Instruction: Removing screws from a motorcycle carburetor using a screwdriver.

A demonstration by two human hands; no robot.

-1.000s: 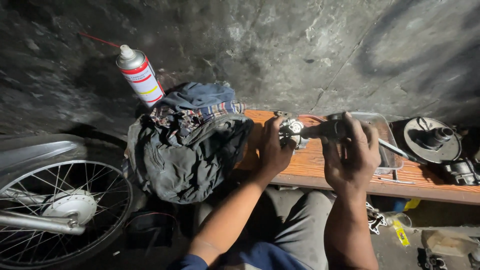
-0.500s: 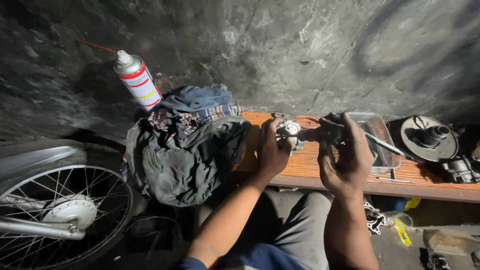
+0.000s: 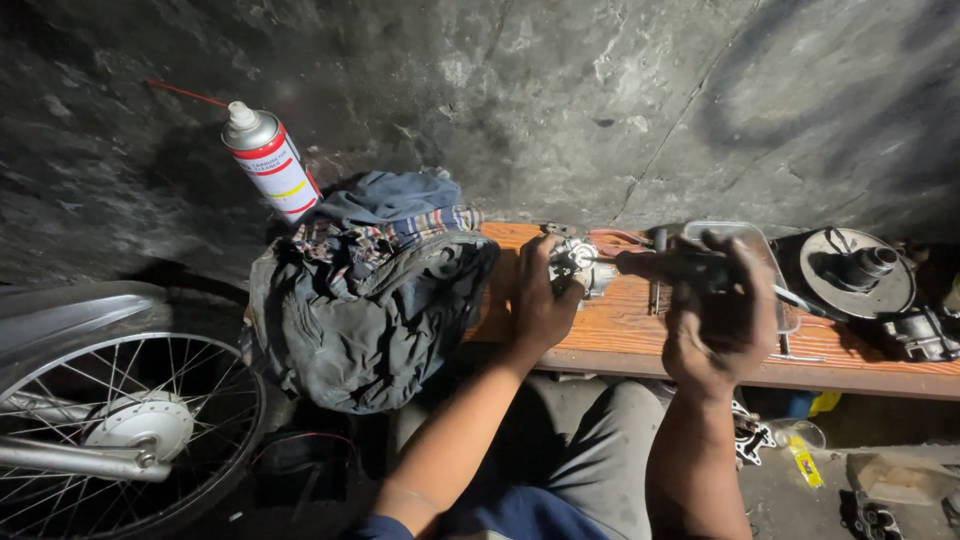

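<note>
Filling the far part of the scene is a rough grey concrete wall [image 3: 560, 100], dark and stained. At the near left stands a spoked wheel [image 3: 110, 430] with a silver hub and a mudguard above it. Right of the wheel, a heap of dark grey and checked cloth [image 3: 370, 300] lies over the left end of the orange wooden tabletop [image 3: 620, 330], which runs off to the right. At its far right end rests a round metal engine part [image 3: 855, 270], with a smaller dark casting just beside it on the right. A red and white spray can [image 3: 268, 160] leans against the wall, far left of the cloth.

The left hand [image 3: 540, 295] is closed around a small silvery metal part [image 3: 578, 265], holding it just over the tabletop near the cloth. The right hand [image 3: 722, 315] is clenched on a dark tool handle [image 3: 665, 265], whose tip points left at the metal part. A clear plastic tray [image 3: 745, 235] lies behind that hand.
</note>
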